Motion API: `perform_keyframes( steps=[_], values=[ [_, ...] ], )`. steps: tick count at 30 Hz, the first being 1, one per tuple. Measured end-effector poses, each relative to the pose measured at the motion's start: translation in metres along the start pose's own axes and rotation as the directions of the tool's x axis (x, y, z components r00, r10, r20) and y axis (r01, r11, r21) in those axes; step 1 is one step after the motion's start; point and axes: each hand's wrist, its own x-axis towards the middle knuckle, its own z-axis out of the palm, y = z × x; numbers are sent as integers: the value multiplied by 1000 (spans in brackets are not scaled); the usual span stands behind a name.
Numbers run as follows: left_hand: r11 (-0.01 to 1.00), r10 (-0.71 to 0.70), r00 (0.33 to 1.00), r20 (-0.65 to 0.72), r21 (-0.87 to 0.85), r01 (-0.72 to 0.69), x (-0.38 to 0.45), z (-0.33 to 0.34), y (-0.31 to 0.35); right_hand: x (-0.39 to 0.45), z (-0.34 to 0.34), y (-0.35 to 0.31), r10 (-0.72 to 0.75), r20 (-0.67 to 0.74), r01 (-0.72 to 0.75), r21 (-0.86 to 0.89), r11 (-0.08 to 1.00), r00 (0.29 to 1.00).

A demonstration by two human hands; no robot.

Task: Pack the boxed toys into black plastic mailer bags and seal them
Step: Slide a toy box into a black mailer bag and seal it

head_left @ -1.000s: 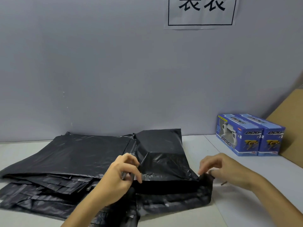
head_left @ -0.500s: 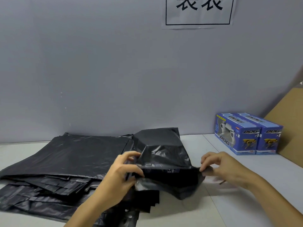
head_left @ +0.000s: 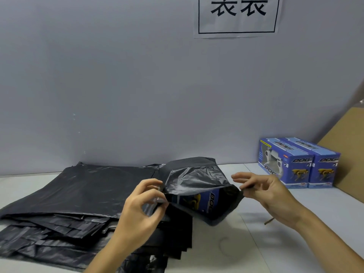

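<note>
Head view: holding a black bag (head_left: 197,180) raised over the bag pile (head_left: 78,194), blue toy box (head_left: 204,200) showing inside its open mouth. Left hand (head_left: 141,205) pinching the left edge, right hand (head_left: 264,190) pinching the right corner. Sealing step probably starting; next, folding the flap down flat. Two more boxes (head_left: 299,162) waiting near the wall.

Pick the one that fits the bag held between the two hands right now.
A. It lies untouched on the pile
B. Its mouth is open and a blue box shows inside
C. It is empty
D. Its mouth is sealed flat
B: the left hand and right hand hold the bag by its mouth, and the blue box shows inside.
</note>
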Motion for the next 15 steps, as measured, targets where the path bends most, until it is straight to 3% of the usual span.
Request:
perform_keyframes(
  steps=[5, 11, 15],
  values=[
    [995, 82, 989, 120, 51, -89, -5, 5, 0, 0, -2, 6, 49, 2, -49, -9, 999, 999],
    [980, 165, 977, 137, 85, -178, -10, 16, 2, 2, -17, 10, 122, -71, -127, -71, 989, 990],
    [912, 271, 909, 317, 217, -348, -14, 23, 0, 2, -19, 14, 145, -142, -153, -45, 987, 979]
  ],
)
